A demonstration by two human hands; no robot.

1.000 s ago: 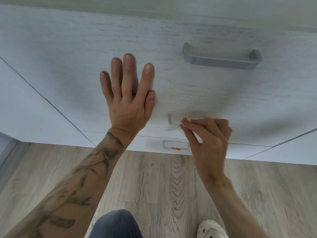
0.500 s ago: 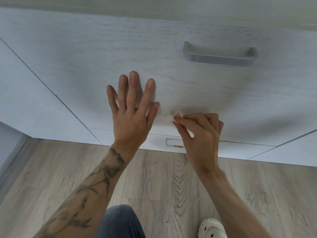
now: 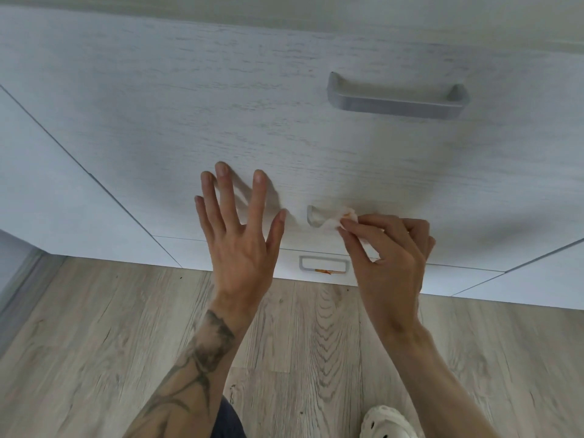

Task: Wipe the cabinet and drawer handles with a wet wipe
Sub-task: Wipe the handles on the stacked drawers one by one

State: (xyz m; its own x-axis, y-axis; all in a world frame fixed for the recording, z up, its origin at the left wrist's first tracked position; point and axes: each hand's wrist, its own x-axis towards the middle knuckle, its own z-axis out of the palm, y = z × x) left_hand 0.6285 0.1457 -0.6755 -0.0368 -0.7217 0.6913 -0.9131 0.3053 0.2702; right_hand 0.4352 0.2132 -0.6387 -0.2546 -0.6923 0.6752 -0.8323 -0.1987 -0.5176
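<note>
Left hand (image 3: 240,238) has dropped lower on the drawer front (image 3: 158,121) — fingers straight, spread, holding nothing. Right hand (image 3: 388,248) pinches the wet wipe (image 3: 331,222) between thumb and fingertips and has drawn it rightward along the middle handle (image 3: 311,216), baring its left end. Orange stains the wipe; the lower handle (image 3: 324,265) carries an orange smear — probably the next target.
</note>
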